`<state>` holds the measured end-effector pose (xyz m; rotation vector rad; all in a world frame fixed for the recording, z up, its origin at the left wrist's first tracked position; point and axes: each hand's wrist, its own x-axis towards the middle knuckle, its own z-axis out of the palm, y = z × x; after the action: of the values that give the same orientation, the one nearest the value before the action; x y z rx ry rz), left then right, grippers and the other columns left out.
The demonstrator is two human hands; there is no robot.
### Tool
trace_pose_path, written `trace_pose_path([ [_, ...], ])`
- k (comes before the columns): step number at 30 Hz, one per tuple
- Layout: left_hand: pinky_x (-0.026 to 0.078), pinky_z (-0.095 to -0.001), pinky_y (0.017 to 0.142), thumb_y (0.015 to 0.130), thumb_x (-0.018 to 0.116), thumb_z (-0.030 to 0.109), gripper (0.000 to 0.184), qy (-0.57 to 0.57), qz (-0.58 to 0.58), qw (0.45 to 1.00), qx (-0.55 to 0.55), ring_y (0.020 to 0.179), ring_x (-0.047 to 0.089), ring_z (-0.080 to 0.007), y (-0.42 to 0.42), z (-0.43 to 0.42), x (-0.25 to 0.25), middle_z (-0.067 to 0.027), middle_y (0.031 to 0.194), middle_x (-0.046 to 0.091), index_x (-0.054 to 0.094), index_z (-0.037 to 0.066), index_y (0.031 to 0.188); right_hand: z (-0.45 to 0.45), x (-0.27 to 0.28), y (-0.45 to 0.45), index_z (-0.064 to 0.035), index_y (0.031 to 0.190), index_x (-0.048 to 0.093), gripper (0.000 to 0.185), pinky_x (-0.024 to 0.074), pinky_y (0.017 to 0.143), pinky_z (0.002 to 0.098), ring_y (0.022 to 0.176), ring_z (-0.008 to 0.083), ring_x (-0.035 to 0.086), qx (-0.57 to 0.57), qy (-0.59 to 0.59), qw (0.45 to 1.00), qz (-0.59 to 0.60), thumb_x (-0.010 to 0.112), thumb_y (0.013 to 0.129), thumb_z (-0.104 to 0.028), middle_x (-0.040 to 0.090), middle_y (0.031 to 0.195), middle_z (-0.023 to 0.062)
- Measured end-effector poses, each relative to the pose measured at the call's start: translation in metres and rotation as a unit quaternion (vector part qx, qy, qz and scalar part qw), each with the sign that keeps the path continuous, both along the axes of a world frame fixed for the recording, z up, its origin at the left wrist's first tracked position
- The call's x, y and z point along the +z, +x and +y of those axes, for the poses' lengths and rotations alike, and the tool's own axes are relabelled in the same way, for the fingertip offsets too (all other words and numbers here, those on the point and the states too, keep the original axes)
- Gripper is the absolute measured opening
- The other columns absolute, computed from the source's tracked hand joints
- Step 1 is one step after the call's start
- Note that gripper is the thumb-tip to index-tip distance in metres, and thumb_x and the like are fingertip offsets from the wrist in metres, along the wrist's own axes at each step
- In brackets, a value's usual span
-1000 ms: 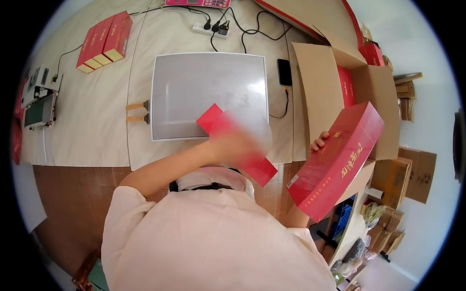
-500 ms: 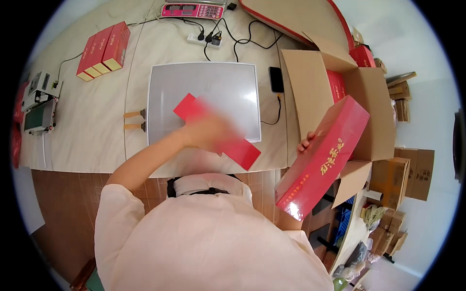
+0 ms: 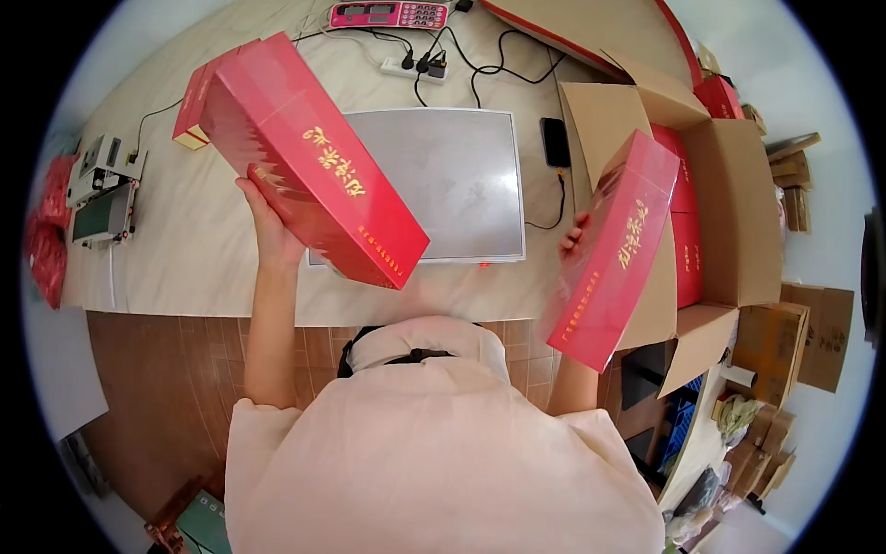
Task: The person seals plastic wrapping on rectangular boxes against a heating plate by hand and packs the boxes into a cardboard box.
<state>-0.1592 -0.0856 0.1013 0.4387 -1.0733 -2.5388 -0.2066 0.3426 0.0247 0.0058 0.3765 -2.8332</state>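
Note:
My left hand (image 3: 274, 224) grips a long red box (image 3: 314, 166) with gold lettering and a clear wrap, held tilted over the left part of a grey panel (image 3: 443, 180) with a white frame. At the right, my right hand (image 3: 572, 234) holds a second wrapped red box (image 3: 618, 254), tilted, in front of an open cardboard carton (image 3: 738, 217). Most of the right fingers are hidden behind that box. More red boxes (image 3: 685, 258) lie inside the carton.
Other red boxes (image 3: 196, 106) stand on the table (image 3: 185, 268) at the back left. A pink scale (image 3: 388, 15), a power strip (image 3: 406, 70) with black cables and a phone (image 3: 555, 142) are beyond the panel. A small machine (image 3: 103, 208) sits far left.
My left hand has moved from the middle to the left and now holds a wrapped red box upright at a tilt. The box in my right hand stands steeper, close to the carton.

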Motion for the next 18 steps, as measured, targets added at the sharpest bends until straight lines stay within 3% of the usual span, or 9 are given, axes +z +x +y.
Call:
trace_pose_path([
  [5,0.044,-0.0382,0.099,0.089,0.036,0.065,0.070,0.003,0.008,0.998,0.059,0.121,0.047,-0.0204,0.011,0.001,-0.009,-0.0033,0.135,0.045,0.034,0.015,0.138,-0.015,0.002,-0.018,-0.0030,0.125,0.048,0.062,0.0453,0.080,0.0356,0.094,0.0266,0.058,0.029,-0.026,0.999,-0.024,0.063,0.083,-0.046,0.054,0.117,0.0155],
  [8,0.045,-0.0368,0.098,0.090,0.035,0.065,0.070,0.025,0.028,0.997,0.066,0.121,0.047,-0.0189,0.015,-0.002,-0.015,-0.0028,0.133,0.046,0.035,0.015,0.137,-0.020,0.003,-0.023,-0.0041,0.125,0.047,0.057,0.0474,0.081,0.0374,0.096,0.0269,0.059,0.074,-0.061,0.995,-0.031,0.057,0.088,-0.047,0.056,0.116,0.0133],
  [11,0.045,-0.0349,0.097,0.090,0.034,0.065,0.068,0.045,0.064,0.996,0.042,0.119,0.047,-0.0163,0.019,-0.014,-0.035,-0.0017,0.131,0.047,0.037,0.014,0.135,-0.022,0.009,-0.024,-0.0063,0.122,0.048,0.047,0.0501,0.083,0.0387,0.098,0.0249,0.060,0.001,0.106,0.994,-0.026,0.047,0.095,-0.044,0.058,0.113,0.0102],
  [13,0.046,-0.0352,0.096,0.091,0.036,0.063,0.066,0.117,0.134,0.982,-0.071,0.116,0.049,-0.0162,0.018,-0.020,-0.049,-0.0008,0.128,0.049,0.038,0.014,0.134,-0.042,0.039,-0.025,-0.0086,0.121,0.049,0.040,0.0524,0.083,0.0373,0.097,0.0211,0.061,-0.009,0.103,0.994,-0.043,0.038,0.099,-0.041,0.061,0.109,0.0071],
  [15,0.045,-0.0352,0.097,0.091,0.038,0.062,0.066,0.182,0.127,0.974,-0.050,0.114,0.050,-0.0172,0.020,-0.024,-0.053,-0.0014,0.127,0.049,0.038,0.013,0.134,-0.035,0.022,-0.036,-0.0099,0.120,0.051,0.039,0.0532,0.082,0.0354,0.096,0.0193,0.062,-0.022,0.128,0.992,0.000,0.037,0.099,-0.040,0.061,0.111,0.0066],
  [17,0.032,-0.0400,0.106,0.092,0.055,0.030,0.049,0.249,0.175,0.949,-0.079,0.122,0.045,-0.0216,0.025,-0.026,-0.063,-0.0072,0.130,0.050,0.042,0.009,0.135,-0.044,0.038,-0.034,-0.0095,0.119,0.053,0.040,0.0527,0.084,0.0337,0.098,0.0185,0.062,-0.035,0.143,0.989,-0.034,0.038,0.099,-0.040,0.061,0.114,0.0054],
  [18,0.032,-0.0393,0.106,0.093,0.053,0.028,0.046,0.191,0.156,0.968,-0.053,0.122,0.045,-0.0208,0.028,-0.015,-0.054,-0.0070,0.131,0.050,0.043,0.009,0.134,-0.044,0.039,-0.035,-0.0095,0.119,0.053,0.040,0.0527,0.084,0.0337,0.098,0.0185,0.062,-0.049,0.155,0.986,-0.033,0.038,0.099,-0.040,0.061,0.114,0.0054],
])
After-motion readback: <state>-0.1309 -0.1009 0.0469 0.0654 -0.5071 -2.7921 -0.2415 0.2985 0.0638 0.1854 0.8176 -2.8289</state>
